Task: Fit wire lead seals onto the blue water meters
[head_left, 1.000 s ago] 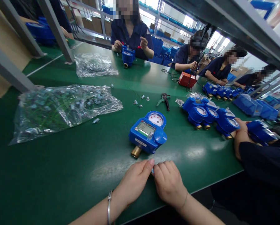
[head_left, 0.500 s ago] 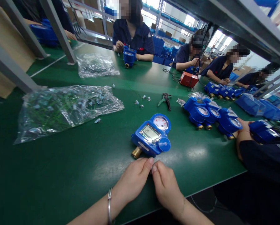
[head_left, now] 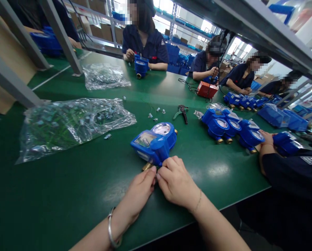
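A blue water meter (head_left: 156, 141) with a round dial, a display window and a brass pipe end (head_left: 146, 166) sits tilted on the green table in front of me. My left hand (head_left: 141, 186) is closed in a pinch just below the brass end. Beside it, my right hand (head_left: 175, 179) is closed too, its knuckles against the near side of the meter. The fingertips of both hands meet around something small, mostly hidden by the fingers. Past the meter lie several small pale-blue seals (head_left: 150, 115) and green-handled pliers (head_left: 181, 113).
To the left lies a clear bag (head_left: 74, 122) of seals with green wires, a second bag (head_left: 106, 76) behind it. Several more meters (head_left: 221, 123) stand at right, near a co-worker's arm (head_left: 267, 146). An orange box (head_left: 207, 89) and co-workers are across the table. Metal posts (head_left: 64, 38) rise at left.
The meter has shifted left and turned, tipping so its display no longer faces me squarely. Both hands have moved slightly left and up, and my right hand now touches the meter.
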{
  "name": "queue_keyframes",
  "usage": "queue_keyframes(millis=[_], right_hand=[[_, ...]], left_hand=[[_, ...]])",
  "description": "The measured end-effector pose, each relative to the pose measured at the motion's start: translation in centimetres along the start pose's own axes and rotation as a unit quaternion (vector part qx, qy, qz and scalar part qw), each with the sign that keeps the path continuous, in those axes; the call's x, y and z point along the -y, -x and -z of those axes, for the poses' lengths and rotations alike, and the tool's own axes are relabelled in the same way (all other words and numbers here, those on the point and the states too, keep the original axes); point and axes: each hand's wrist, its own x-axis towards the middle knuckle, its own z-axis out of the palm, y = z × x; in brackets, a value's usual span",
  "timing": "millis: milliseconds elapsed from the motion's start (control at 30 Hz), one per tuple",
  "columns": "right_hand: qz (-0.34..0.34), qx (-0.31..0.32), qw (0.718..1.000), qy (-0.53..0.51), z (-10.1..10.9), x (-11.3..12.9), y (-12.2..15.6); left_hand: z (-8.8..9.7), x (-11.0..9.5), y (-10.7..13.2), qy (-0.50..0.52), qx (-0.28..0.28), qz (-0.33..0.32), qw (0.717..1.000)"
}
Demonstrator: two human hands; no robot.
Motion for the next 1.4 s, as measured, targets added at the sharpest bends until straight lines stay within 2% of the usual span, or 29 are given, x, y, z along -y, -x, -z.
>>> queue_keyframes(millis=[133, 267, 333, 433, 500, 533, 633, 667, 800, 833, 867, 933, 1033, 1100, 1133, 1200, 1300, 1400], right_hand=[[-0.015, -0.022, 0.998, 0.054, -1.7, 0.8, 0.0], [-0.027, -0.043, 0.997, 0.051, -2.8, 1.3, 0.4], [-0.029, -0.039, 0.998, 0.025, -2.8, 1.4, 0.3], [-0.044, -0.036, 0.996, -0.069, -2.8, 1.5, 0.0], [-0.083, -0.032, 0.980, -0.180, -3.1, 1.6, -0.1], [-0.117, -0.025, 0.962, -0.247, -3.3, 1.7, -0.1], [-0.225, -0.004, 0.882, -0.413, -3.7, 2.1, 0.1], [-0.242, -0.005, 0.868, -0.434, -3.7, 2.2, 0.2], [-0.236, -0.037, 0.881, -0.408, -3.2, 2.3, 0.5], [-0.251, -0.042, 0.871, -0.421, -3.1, 2.2, 0.4], [-0.275, -0.042, 0.847, -0.452, -3.1, 2.1, 0.2], [-0.324, -0.032, 0.773, -0.545, -3.2, 1.8, -0.3], [-0.346, -0.035, 0.666, -0.659, -3.4, 1.8, -1.4], [-0.353, -0.053, 0.627, -0.693, -3.4, 2.0, -1.9], [-0.360, -0.062, 0.615, -0.699, -3.4, 2.1, -2.1], [-0.373, -0.071, 0.617, -0.689, -3.3, 2.3, -2.1], [-0.373, -0.066, 0.677, -0.630, -3.1, 2.0, -2.0], [-0.347, -0.034, 0.739, -0.576, -2.7, 1.3, -1.7]], left_hand=[[0.6, -0.1, 0.3, 0.018, 0.000, 0.014, 1.000], [1.1, 0.0, 0.5, 0.032, 0.009, 0.009, 0.999], [1.3, -0.1, 0.6, -0.004, 0.009, -0.008, 1.000], [1.9, -0.4, 0.6, -0.138, -0.008, -0.077, 0.987], [2.2, -0.7, 0.6, -0.227, -0.009, -0.130, 0.965], [2.3, -0.8, 0.5, -0.259, -0.004, -0.150, 0.954], [2.5, -1.0, 0.3, -0.308, 0.011, -0.176, 0.935], [2.5, -1.0, 0.3, -0.311, 0.013, -0.178, 0.934], [2.9, -1.3, 0.2, -0.261, 0.051, -0.147, 0.953], [3.1, -1.3, 0.2, -0.241, 0.068, -0.129, 0.959], [3.3, -1.3, 0.3, -0.222, 0.084, -0.107, 0.966], [3.6, -1.3, 0.4, -0.188, 0.108, -0.068, 0.974], [3.9, -1.0, 0.5, -0.160, 0.131, -0.046, 0.977], [4.0, -0.9, 0.3, -0.165, 0.134, -0.049, 0.976], [4.0, -1.0, 0.3, -0.177, 0.134, -0.056, 0.973], [4.0, -1.2, 0.0, -0.227, 0.128, -0.092, 0.961], [3.9, -1.8, -0.2, -0.320, 0.114, -0.172, 0.925], [3.8, -2.0, -0.2, -0.360, 0.101, -0.199, 0.906]])
